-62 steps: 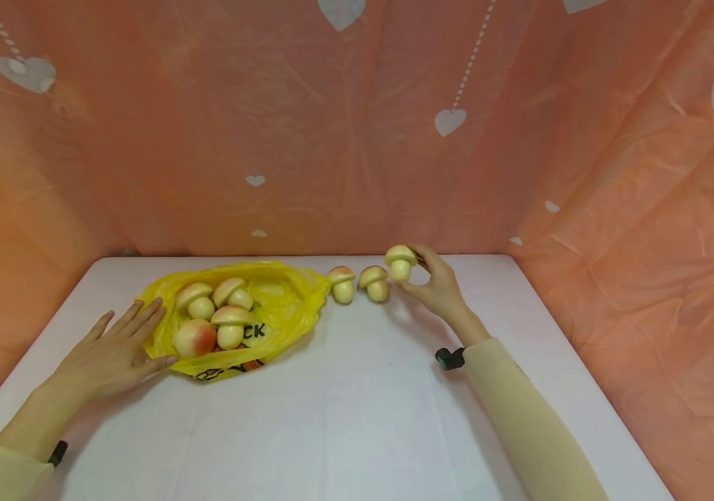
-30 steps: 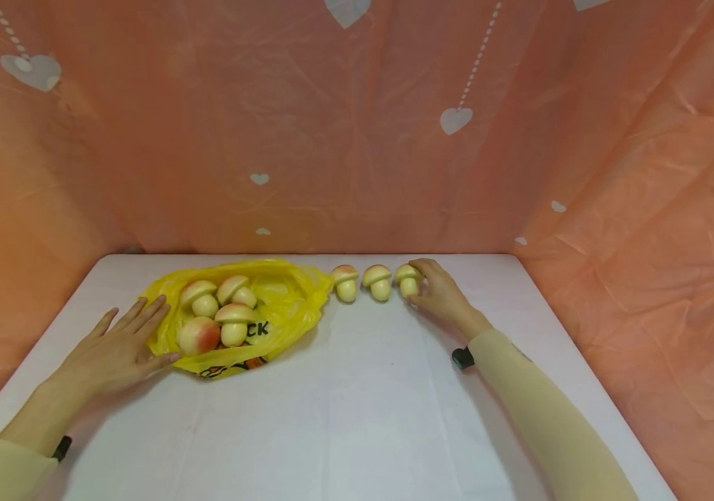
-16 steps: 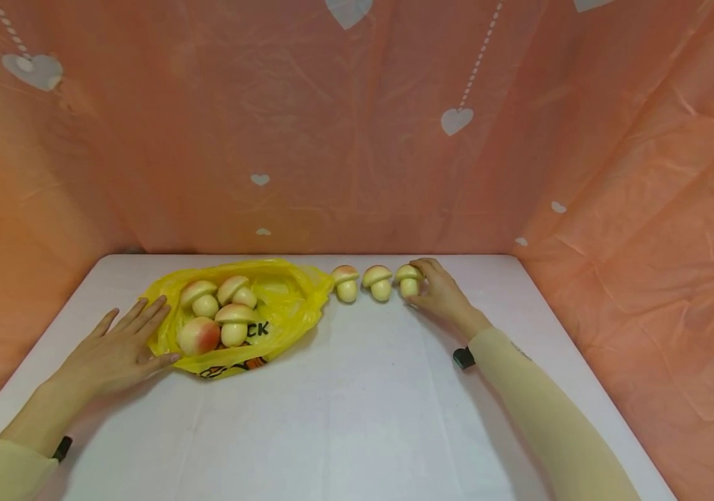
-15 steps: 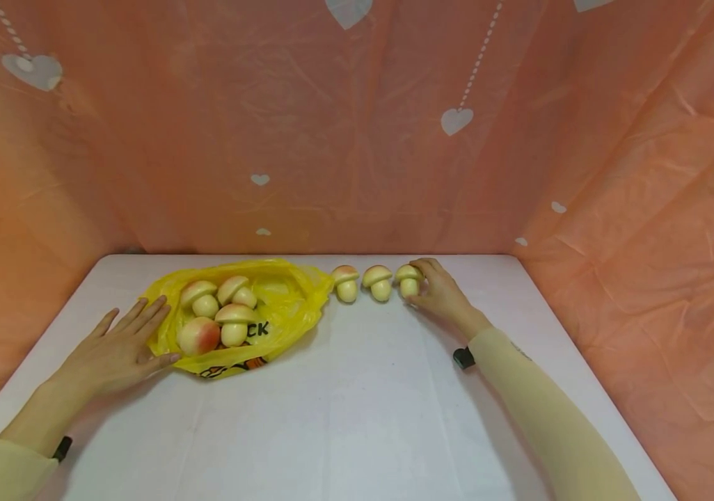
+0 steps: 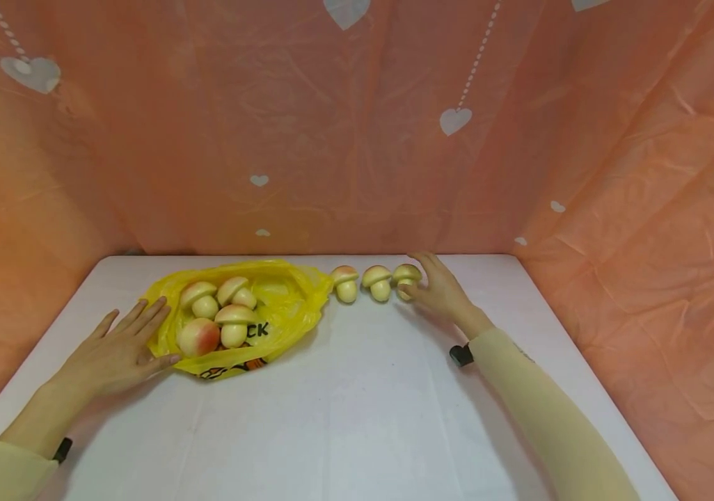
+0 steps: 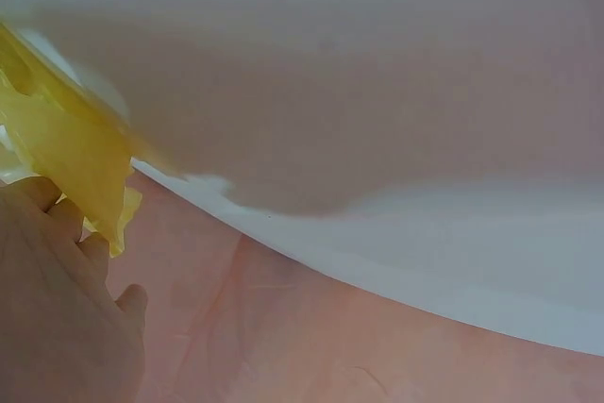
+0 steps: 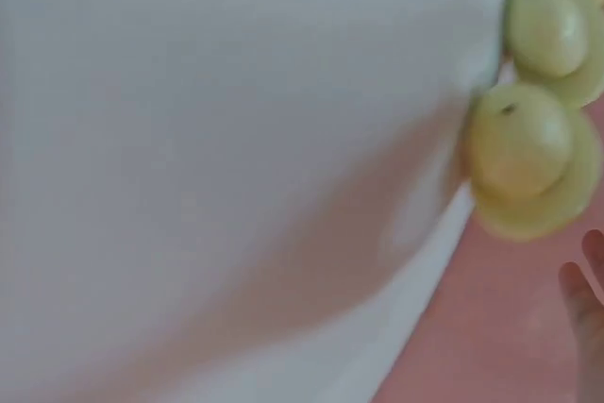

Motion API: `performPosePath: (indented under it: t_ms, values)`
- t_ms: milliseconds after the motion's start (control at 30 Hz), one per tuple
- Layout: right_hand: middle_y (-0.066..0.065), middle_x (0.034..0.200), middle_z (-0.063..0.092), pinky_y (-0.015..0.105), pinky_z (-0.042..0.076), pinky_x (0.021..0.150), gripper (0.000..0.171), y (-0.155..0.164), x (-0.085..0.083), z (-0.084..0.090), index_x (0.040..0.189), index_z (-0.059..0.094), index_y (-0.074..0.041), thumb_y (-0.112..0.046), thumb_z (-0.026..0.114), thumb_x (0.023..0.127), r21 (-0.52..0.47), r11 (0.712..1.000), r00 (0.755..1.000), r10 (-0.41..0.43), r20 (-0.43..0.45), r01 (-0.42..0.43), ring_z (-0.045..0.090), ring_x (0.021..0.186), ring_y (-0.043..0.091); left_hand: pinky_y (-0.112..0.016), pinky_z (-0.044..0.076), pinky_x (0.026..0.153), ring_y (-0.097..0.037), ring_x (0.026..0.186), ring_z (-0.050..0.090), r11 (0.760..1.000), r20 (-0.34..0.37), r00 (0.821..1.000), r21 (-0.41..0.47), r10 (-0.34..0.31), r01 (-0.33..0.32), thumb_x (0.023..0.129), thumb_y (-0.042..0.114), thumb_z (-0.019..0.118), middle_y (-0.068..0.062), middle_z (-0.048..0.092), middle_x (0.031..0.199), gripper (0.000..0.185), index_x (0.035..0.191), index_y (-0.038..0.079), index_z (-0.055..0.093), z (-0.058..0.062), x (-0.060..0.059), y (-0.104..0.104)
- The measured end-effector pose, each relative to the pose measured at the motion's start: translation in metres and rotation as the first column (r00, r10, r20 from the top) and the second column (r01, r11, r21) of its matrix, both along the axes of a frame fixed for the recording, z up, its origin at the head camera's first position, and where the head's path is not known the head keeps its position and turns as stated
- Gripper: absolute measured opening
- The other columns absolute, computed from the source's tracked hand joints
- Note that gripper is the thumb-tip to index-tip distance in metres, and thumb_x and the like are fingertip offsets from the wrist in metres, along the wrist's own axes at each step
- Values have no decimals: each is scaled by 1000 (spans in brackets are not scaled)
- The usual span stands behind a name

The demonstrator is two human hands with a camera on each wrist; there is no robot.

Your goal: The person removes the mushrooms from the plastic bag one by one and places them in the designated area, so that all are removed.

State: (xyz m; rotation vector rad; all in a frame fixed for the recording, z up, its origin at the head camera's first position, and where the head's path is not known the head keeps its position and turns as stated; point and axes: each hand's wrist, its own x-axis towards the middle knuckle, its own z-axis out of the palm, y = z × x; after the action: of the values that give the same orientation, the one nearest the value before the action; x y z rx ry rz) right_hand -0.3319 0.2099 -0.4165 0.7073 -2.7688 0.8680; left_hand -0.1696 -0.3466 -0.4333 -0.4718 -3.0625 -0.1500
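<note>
1. Near left: left hand (image 5: 115, 351) lies flat, fingers spread, pressing the edge of the yellow bag (image 5: 282, 306), which holds four mushrooms (image 5: 232, 325).
2. Far centre: three mushrooms stand in a row on the table (image 5: 357, 417). Right hand (image 5: 441, 292), fingers loosened, touches the rightmost mushroom (image 5: 406, 277).
3. Judged step: releasing that mushroom; next calls for reaching into the bag.
4. Right wrist view shows the mushroom (image 7: 524, 153) from its stem end; left wrist view shows bag edge (image 6: 80, 153) only.

The yellow bag (image 5: 282, 306) shows the black letters "CK".
</note>
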Motion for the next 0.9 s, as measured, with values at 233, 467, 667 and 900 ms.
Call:
performPosePath:
  t_ms: [233,467,667,900]
  values:
    - [24,150,51,58,37,117,65,-30,8,12,149,50,-1,-17,79,93,-103,992,993,70,-93,-80,48,140,41,-71,9,121,-49,155,19,1000,-23,1000,-4,-10,10,99,60,60,-26,25,168,96,161,-6,27,1,1,1]
    - [19,147,55,50,49,108,64,-76,20,16,148,52,-3,-16,81,92,-154,960,964,208,-167,-234,55,134,34,-72,8,120,-49,155,18,1000,-15,1000,-6,-12,12,99,59,60,-26,25,168,95,160,-7,29,1,1,3]
    - [13,151,54,46,44,115,61,-116,32,15,146,54,-2,-17,80,93,-163,927,936,313,-164,-339,52,139,29,-72,9,120,-49,155,17,1000,-15,1000,-8,-11,11,99,59,60,-26,25,168,95,160,-7,29,3,2,3]
    - [11,157,49,43,43,116,64,-155,46,12,151,49,-5,-23,76,96,-107,915,921,382,-79,-389,49,143,27,-71,8,121,-49,155,18,1000,-24,1000,-17,-15,14,99,60,59,-26,25,168,95,160,-6,28,4,1,2]
